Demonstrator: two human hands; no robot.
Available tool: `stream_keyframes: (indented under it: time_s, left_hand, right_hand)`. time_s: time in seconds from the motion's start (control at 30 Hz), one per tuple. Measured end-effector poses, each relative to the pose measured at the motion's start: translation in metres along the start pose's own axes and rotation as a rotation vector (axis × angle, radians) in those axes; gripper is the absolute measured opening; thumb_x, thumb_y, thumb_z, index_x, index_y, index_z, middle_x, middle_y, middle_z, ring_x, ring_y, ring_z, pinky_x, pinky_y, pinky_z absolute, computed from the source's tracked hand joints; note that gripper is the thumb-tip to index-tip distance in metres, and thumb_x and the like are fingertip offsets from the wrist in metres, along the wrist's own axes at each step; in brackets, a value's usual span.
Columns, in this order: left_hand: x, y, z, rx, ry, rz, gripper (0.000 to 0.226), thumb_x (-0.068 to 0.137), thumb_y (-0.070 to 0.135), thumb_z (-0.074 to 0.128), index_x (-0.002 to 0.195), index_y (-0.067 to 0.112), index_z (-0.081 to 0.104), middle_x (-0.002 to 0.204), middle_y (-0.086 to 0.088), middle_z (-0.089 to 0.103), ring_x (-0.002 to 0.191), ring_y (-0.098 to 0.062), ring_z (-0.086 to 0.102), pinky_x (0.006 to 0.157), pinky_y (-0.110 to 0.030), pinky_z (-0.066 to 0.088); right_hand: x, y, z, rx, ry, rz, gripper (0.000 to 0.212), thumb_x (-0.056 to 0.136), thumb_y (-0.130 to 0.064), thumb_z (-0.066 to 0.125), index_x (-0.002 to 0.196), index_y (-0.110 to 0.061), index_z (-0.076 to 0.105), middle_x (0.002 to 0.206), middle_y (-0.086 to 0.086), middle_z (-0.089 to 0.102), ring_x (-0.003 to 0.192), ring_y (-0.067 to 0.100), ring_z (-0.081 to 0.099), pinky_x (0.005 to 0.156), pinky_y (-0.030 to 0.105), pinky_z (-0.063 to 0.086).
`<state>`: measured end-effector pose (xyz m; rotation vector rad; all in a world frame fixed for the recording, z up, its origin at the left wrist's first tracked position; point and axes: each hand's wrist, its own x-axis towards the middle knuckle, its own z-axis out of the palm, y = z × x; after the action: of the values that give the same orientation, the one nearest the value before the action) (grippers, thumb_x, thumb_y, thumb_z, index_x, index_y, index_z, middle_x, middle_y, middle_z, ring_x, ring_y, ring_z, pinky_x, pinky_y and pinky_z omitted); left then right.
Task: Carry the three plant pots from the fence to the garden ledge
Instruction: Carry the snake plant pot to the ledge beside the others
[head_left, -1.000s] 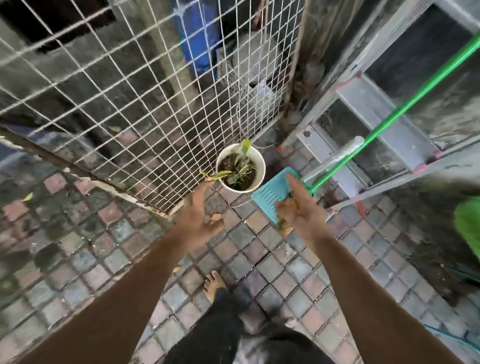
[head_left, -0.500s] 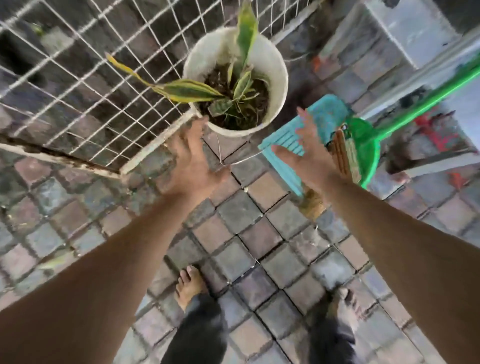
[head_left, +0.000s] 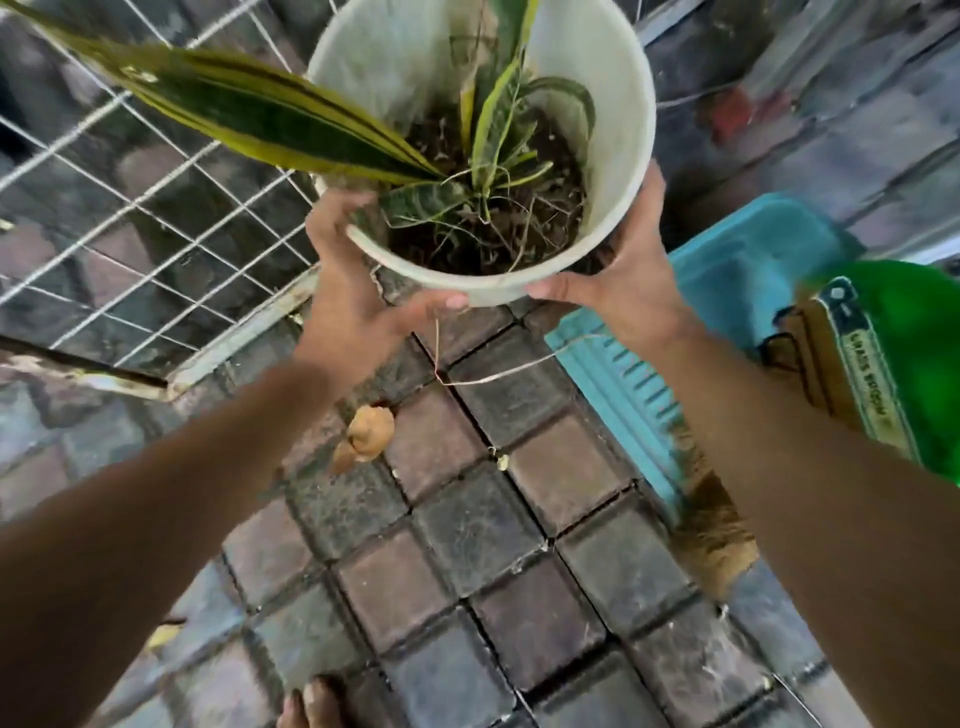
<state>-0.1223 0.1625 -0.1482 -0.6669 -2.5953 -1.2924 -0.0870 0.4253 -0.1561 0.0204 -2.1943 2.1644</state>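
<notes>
- One pot in view only: white plant pot (head_left: 613, 104) at the far centre, just beside the wire fence (head_left: 130, 208) on the left; can't tell if it's lifted off the paving (head_left: 467, 519) yet.
- Teal dustpan (head_left: 727, 291) and green broom head (head_left: 924, 353) near right, beside the pot.
- Long striped leaf (head_left: 270, 119) sticks out left over the fence; soil and smaller leaves inside the pot.
- Left hand (head_left: 348, 291) wrapped round the near-left rim, thumb underneath.
- Right hand (head_left: 628, 270) curled round the right wall, thumb on the near rim.
- Progress, my guess: early, grasp just made, carry not begun. Which of the three this is can't be told.
- Hidden: garden ledge, other two pots, pot's base; top rim cut off.
- Dry leaf (head_left: 366, 431) on the paving near centre.
</notes>
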Motion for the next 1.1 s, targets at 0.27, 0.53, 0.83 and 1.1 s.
stream_keyframes:
  time_s: [0.27,0.53,0.83,1.1]
  left_hand:
    - [0.014,-0.007,-0.006,-0.205,-0.133,-0.318,0.162,0.042,0.087,0.086,0.14,-0.029,0.031,0.151,-0.039,0.043,0.146,-0.034,0.05,0.13,-0.035,0.03]
    - [0.035,0.014,-0.006,-0.234,-0.002,-0.164,0.116,0.051,0.042,0.103,0.133,0.024,0.023,0.155,-0.044,0.027,0.144,-0.057,0.045,0.112,-0.058,0.051]
    - [0.046,0.018,-0.011,-0.247,0.017,-0.048,0.115,0.047,0.045,0.101,0.138,0.044,0.03,0.152,-0.017,0.041,0.138,-0.028,0.056,0.109,-0.038,0.056]
    - [0.069,0.035,-0.013,-0.337,-0.057,-0.04,0.089,0.061,0.056,0.099,0.122,0.047,0.035,0.147,-0.036,0.039,0.122,-0.04,0.062,0.101,-0.059,0.059]
  right_hand:
    - [0.013,0.033,0.022,0.18,0.029,-0.135,0.131,0.06,-0.01,0.092,0.161,-0.005,0.01,0.159,-0.009,0.041,0.144,-0.001,0.044,0.115,0.021,0.041]
    - [0.037,0.021,0.023,0.204,0.093,-0.078,0.155,0.042,-0.063,0.1,0.168,-0.028,0.016,0.171,0.012,0.025,0.159,0.032,0.029,0.125,0.061,0.033]
    - [0.031,0.027,0.018,0.196,0.109,-0.09,0.145,0.05,-0.023,0.101,0.168,-0.024,0.016,0.167,0.014,0.034,0.155,0.032,0.036,0.124,0.054,0.039]
    - [0.032,0.006,0.014,0.208,0.247,-0.09,0.145,0.042,-0.057,0.104,0.164,-0.042,0.026,0.164,0.013,0.036,0.153,0.036,0.037,0.12,0.061,0.04]
